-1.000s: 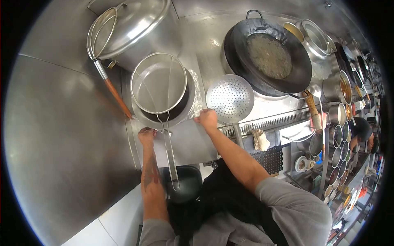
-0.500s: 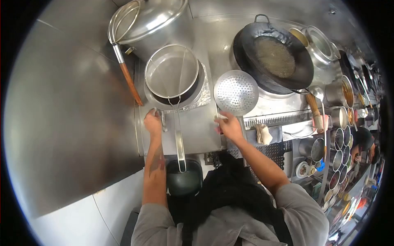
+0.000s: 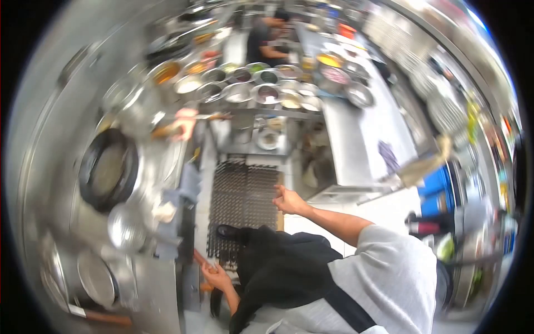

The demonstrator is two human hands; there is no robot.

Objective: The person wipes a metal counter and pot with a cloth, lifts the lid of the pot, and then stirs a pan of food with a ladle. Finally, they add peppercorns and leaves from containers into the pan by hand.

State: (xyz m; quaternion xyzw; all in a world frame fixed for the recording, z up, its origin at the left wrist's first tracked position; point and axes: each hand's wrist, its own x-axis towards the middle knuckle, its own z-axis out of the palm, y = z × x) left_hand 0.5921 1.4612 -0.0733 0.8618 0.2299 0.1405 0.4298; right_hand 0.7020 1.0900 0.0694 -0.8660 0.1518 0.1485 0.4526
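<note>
My left hand (image 3: 217, 275) is low near the counter's front edge, a finger stretched out and no object visible in it. Out over the floor, beyond the right side of the black perforated mat (image 3: 242, 195), my right hand (image 3: 288, 200) has its fingers loosely bent and apart, with nothing seen between them. On the left counter are a dark wok (image 3: 110, 170) with liquid in it, a perforated ladle (image 3: 127, 227) and a round strainer (image 3: 97, 278). Motion smears much of the view.
Metal containers of food (image 3: 238, 93) stand at the far end, and behind them a co-worker in dark clothes (image 3: 261, 42) bends over. A steel worktop (image 3: 361, 128) with a purple-patterned cloth (image 3: 387, 156) runs along the right. Blue bins (image 3: 436, 192) stand beyond it.
The view has swung right, bringing the aisle and right worktop in. Both my hands have moved away from the strainer and perforated ladle, which now appear at the left.
</note>
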